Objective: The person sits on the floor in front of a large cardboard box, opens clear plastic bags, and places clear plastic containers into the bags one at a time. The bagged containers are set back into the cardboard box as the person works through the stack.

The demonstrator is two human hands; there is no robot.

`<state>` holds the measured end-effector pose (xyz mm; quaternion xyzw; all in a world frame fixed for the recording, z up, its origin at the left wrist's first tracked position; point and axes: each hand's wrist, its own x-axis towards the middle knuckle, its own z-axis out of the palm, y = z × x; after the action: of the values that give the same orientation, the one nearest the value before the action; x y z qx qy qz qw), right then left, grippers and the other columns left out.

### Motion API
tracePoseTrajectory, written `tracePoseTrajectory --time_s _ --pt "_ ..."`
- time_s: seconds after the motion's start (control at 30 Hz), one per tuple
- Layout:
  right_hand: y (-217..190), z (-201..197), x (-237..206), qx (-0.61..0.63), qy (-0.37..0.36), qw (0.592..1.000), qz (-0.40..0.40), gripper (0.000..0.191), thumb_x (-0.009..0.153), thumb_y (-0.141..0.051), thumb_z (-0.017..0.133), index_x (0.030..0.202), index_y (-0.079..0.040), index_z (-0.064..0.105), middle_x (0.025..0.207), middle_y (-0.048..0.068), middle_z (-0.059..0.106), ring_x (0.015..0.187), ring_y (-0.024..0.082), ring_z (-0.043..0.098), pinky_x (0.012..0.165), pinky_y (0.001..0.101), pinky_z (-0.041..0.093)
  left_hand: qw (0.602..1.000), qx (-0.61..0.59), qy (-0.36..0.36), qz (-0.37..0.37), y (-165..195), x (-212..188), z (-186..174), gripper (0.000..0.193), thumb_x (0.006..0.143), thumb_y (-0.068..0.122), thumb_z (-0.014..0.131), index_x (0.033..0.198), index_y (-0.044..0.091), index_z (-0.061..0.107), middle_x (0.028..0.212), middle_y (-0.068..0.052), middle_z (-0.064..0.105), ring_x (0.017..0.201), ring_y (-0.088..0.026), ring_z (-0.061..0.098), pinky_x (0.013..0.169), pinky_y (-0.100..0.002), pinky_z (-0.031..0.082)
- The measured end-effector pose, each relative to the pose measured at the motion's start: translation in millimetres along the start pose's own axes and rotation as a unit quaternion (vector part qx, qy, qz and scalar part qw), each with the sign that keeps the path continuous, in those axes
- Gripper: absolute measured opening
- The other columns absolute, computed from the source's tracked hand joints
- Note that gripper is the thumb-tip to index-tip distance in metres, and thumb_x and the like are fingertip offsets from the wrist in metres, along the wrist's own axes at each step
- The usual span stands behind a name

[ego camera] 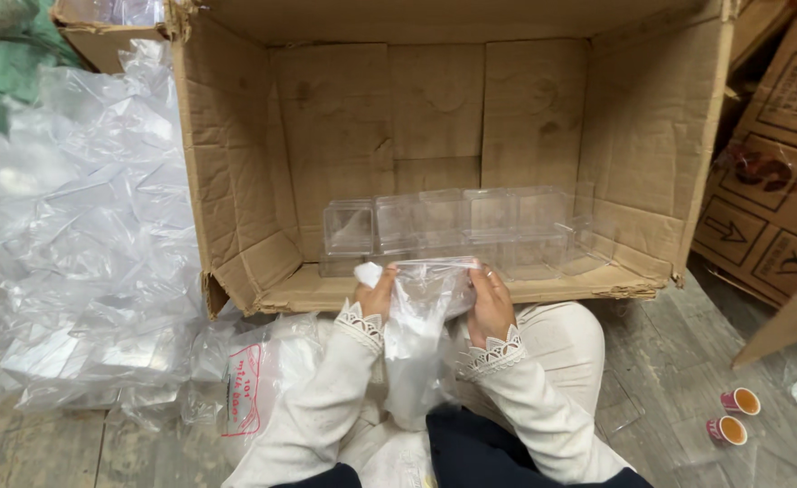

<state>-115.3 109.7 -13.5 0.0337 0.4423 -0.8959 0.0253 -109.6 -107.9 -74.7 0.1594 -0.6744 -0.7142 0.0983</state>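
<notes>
My left hand [378,294] and my right hand [490,303] both grip a clear plastic bag [417,334] that hangs down over my lap. The bag's top edge is stretched between the two hands, with a white bunched corner above the left thumb. Just beyond the hands, a row of clear plastic boxes [453,226] stands inside a large cardboard carton [236,181] lying on its side with its opening toward me. Both sleeves are cream with lace cuffs.
A big heap of crumpled clear plastic bags [82,235] fills the left side. More printed cardboard cartons [778,181] lean at the right. Two small paper cups [733,416] stand on the wooden floor at the lower right.
</notes>
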Motion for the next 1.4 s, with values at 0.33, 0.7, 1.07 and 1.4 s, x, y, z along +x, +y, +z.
tracePoseTrajectory --time_s 0.33,0.7,1.07,1.4 --pt "-116.5 -71.7 -69.2 0.048 0.14 0.979 -0.138 0.024 0.107 -0.017 0.051 0.115 0.001 0.065 0.117 0.014 0.071 0.102 0.02 0.067 0.096 0.0359 0.054 0.984 -0.096 -0.091 -0.123 -55.9 -88.0 196.1 0.041 0.09 0.048 0.073 0.076 0.01 0.068 0.067 0.003 0.062 0.059 -0.01 0.053 0.053 -0.033 0.044" --pt "-89.8 -187.4 -96.6 -0.2 0.204 0.944 -0.163 0.019 0.107 -0.012 0.057 0.115 0.0 0.07 0.099 0.003 0.064 0.089 0.009 0.055 0.081 0.0255 0.044 0.975 -0.009 -0.122 -0.186 -89.8 -92.7 228.0 0.048 0.089 0.039 0.082 0.069 0.001 0.06 0.062 -0.002 0.057 0.053 -0.013 0.046 0.049 -0.037 0.037" --pt "-98.4 -205.2 -91.9 -0.012 0.186 0.976 -0.108 0.007 0.1 -0.013 0.066 0.097 -0.01 0.061 0.1 0.003 0.069 0.091 0.013 0.063 0.084 0.0309 0.051 0.964 -0.191 -0.174 -0.06 -72.1 -82.7 238.6 0.02 0.093 0.017 0.072 0.1 -0.001 0.074 0.097 0.001 0.073 0.087 -0.008 0.064 0.08 -0.025 0.05" --pt "-92.2 -229.8 -107.4 -0.013 0.232 0.972 -0.023 0.014 0.108 -0.02 0.068 0.099 -0.009 0.062 0.094 0.003 0.067 0.082 0.016 0.059 0.077 0.0377 0.051 0.929 -0.239 -0.194 -0.204 -27.9 -94.6 238.3 0.025 0.093 0.02 0.072 0.1 -0.004 0.072 0.092 -0.006 0.074 0.077 -0.014 0.068 0.068 -0.03 0.054"
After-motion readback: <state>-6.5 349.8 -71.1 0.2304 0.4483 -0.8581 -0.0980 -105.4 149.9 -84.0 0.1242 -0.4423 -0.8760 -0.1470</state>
